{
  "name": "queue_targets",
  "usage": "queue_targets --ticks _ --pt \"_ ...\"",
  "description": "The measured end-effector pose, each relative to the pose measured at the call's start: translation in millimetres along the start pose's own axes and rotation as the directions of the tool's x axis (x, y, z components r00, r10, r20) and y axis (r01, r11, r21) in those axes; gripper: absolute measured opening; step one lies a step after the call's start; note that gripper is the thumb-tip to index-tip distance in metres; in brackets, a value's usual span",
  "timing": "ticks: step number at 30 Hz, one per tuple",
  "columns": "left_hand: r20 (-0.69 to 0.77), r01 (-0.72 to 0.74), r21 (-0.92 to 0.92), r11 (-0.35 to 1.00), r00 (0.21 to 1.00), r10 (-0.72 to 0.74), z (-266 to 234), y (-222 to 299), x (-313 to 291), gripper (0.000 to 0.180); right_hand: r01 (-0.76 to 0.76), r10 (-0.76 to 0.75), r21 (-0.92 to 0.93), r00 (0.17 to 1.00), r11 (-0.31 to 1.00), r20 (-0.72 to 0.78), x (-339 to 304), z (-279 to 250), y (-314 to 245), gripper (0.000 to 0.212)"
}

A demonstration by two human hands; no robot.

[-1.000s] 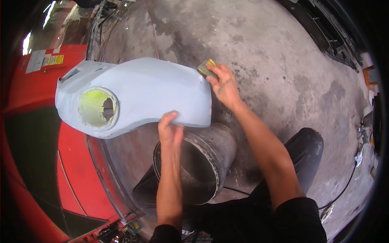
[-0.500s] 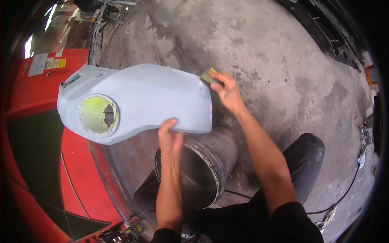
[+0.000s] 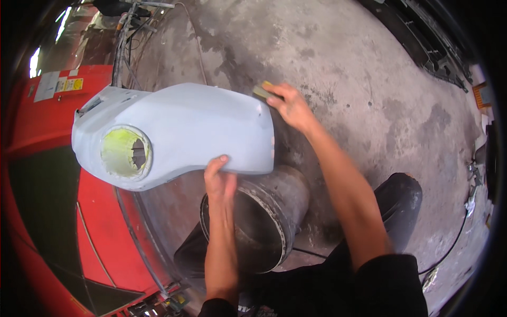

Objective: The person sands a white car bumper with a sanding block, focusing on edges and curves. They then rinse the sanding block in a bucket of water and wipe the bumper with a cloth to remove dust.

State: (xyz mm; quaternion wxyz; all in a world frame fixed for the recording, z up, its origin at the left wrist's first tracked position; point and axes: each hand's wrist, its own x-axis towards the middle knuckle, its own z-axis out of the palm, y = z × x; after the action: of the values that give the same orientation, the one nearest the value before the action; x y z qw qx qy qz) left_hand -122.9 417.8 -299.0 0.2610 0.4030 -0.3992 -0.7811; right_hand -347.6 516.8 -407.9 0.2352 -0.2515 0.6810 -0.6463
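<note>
A light grey curved body panel (image 3: 200, 127), with a round opening (image 3: 127, 152) lined in yellow-green at its left end, lies across the view. My left hand (image 3: 219, 182) grips its near edge, thumb on top and the other fingers underneath, partly hidden. At the panel's far right corner, my right hand (image 3: 290, 105) pinches a small olive and yellow sanding block (image 3: 261, 91) between thumb and fingers. The block is at the panel's edge; whether it touches cannot be told. Small pale worn spots show along the panel's right edge.
Below the panel, between my legs, is a dark round drum (image 3: 248, 222) with its open mouth toward me. A red vehicle part (image 3: 105, 227) with a dark window takes up the left side. Black trim parts (image 3: 422, 42) lie far right, and a hose (image 3: 195, 31) crosses the concrete floor.
My right hand has moved a little up and left with the sanding block, around the panel's far right corner. My left hand keeps its grip, and the panel appears slightly shifted left.
</note>
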Motion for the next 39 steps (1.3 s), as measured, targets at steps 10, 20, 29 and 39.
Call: queue_targets --ticks 10,20,29,39 --pt "-0.009 -0.014 0.0 1.0 1.0 0.014 -2 6 -3 0.03 0.138 -0.151 -0.198 0.987 0.971 -0.054 -24 8 -12 0.036" --pt "-0.01 -0.002 0.055 0.999 1.0 0.002 -1 5 -3 0.045 0.068 -0.052 0.062 0.973 0.996 -0.225 -56 32 15 0.039" --pt "0.008 -0.02 0.048 0.999 1.0 0.02 0 5 -4 0.039 0.094 -0.084 0.012 0.938 0.996 -0.335 -73 36 7 0.039" --pt "-0.019 -0.031 0.049 0.998 0.999 0.032 6 6 -6 0.032 0.125 -0.112 0.008 0.919 0.992 -0.378 -75 43 8 0.04"
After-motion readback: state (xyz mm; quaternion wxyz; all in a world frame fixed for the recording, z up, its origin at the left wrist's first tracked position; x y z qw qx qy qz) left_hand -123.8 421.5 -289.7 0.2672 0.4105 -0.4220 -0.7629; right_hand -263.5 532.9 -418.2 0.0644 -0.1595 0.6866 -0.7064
